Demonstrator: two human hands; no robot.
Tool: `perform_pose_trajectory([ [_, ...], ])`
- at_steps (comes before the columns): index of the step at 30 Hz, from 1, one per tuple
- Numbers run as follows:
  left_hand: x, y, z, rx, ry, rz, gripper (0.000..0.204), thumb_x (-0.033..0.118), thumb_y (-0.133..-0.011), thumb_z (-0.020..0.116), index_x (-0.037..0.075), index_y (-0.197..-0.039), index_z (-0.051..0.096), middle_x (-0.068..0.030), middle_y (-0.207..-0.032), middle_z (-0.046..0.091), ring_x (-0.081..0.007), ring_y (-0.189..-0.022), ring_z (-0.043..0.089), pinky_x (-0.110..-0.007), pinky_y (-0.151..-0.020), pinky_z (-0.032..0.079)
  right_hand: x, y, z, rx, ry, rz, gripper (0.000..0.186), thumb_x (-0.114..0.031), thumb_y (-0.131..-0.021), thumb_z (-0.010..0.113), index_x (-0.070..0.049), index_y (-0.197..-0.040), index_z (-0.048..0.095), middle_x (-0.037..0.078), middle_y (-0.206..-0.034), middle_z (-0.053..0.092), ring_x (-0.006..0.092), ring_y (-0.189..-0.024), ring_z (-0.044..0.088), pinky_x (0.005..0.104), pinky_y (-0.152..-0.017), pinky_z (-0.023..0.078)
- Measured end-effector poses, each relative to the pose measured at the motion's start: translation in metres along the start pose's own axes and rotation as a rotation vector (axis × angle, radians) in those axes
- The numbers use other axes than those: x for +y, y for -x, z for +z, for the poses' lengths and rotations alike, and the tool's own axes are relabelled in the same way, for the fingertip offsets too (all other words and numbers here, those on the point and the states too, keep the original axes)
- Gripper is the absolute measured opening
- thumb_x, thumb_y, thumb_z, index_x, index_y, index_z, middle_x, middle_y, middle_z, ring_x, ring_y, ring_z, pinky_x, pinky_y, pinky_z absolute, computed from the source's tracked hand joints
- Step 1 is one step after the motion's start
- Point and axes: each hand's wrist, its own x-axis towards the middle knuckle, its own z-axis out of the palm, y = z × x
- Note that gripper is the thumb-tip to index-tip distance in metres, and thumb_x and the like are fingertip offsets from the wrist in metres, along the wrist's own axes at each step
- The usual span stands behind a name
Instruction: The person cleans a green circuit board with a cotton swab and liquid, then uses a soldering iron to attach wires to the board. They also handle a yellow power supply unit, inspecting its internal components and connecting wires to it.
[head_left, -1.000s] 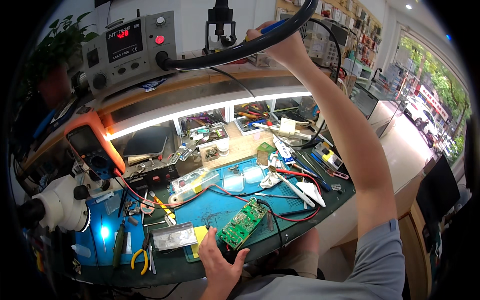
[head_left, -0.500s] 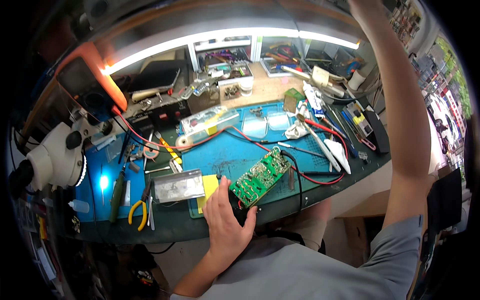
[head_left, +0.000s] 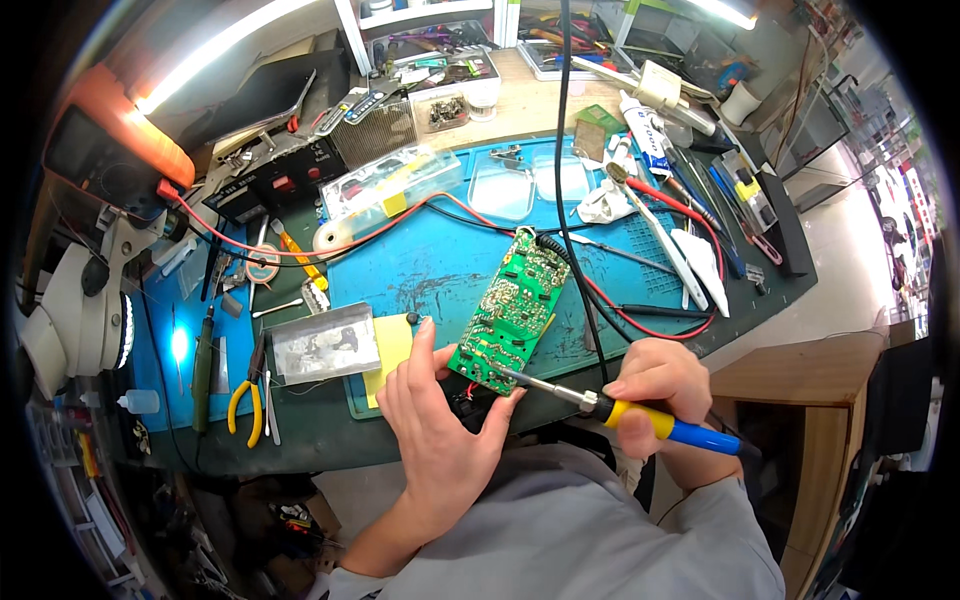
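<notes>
My left hand grips the lower end of a green circuit board, fingers around its left side and thumb at the bottom by a black part with red wires. My right hand is closed on a soldering iron with a yellow and blue handle, its metal tip at the board's lower part. The board lies angled over a blue mat, beside a yellow sheet and a dull metal plate. A black cable runs from the board's top end, and another hangs down beside it.
An orange multimeter with red and black leads stands back left, a microscope at left. Yellow-handled pliers, pens, tweezers and a white glue tube lie around. Trays of small parts sit at the back; a wooden cabinet is at right.
My right hand has come down from the upper equipment with the soldering iron to the board. The board is turned more upright. The view has tilted down toward the bench.
</notes>
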Motion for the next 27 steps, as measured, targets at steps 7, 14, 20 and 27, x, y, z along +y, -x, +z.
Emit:
perform_pose_trajectory([
  [7, -0.002, -0.002, 0.0, -0.031, -0.021, 0.027, 0.107, 0.017, -0.068, 0.092, -0.005, -0.153, 0.03, -0.0117, -0.12, 0.059, -0.0271, -0.104, 0.054, -0.045, -0.095, 0.035, 0.01, 0.016, 0.005, 0.086, -0.046, -0.075, 0.01, -0.013, -0.087, 0.068, -0.003, -0.089, 0.067, 0.001, -0.062, 0.059, 0.0122, -0.044, 0.05, 0.0272, -0.042, 0.035],
  [14, -0.003, 0.0, -0.004, -0.107, 0.037, 0.016, 0.109, 0.001, -0.068, 0.086, -0.003, -0.156, 0.022, -0.0139, -0.127, 0.056, -0.0277, -0.115, 0.05, -0.046, -0.107, 0.031, 0.01, 0.02, 0.011, 0.087, -0.05, -0.125, 0.021, -0.021, -0.094, 0.065, -0.002, -0.086, 0.067, 0.0, -0.059, 0.058, 0.0114, -0.042, 0.048, 0.0254, -0.038, 0.033],
  [20, -0.005, 0.001, -0.003, -0.097, 0.038, 0.023, 0.109, 0.001, -0.067, 0.085, -0.004, -0.156, 0.022, -0.0147, -0.127, 0.056, -0.0281, -0.114, 0.05, -0.045, -0.106, 0.031, 0.009, 0.019, 0.011, 0.039, -0.029, -0.099, 0.021, -0.02, -0.094, 0.064, -0.001, -0.086, 0.068, 0.0, -0.059, 0.059, 0.0114, -0.042, 0.049, 0.0255, -0.039, 0.035],
  [27, -0.006, 0.001, -0.004, -0.099, 0.029, 0.03, 0.11, 0.002, -0.067, 0.086, -0.005, -0.156, 0.022, -0.0153, -0.126, 0.057, -0.028, -0.112, 0.05, -0.045, -0.104, 0.031, 0.009, 0.019, 0.012, 0.047, -0.025, -0.058, 0.02, -0.019, -0.093, 0.063, -0.001, -0.084, 0.068, 0.0, -0.06, 0.059, 0.0112, -0.042, 0.049, 0.0258, -0.038, 0.035],
])
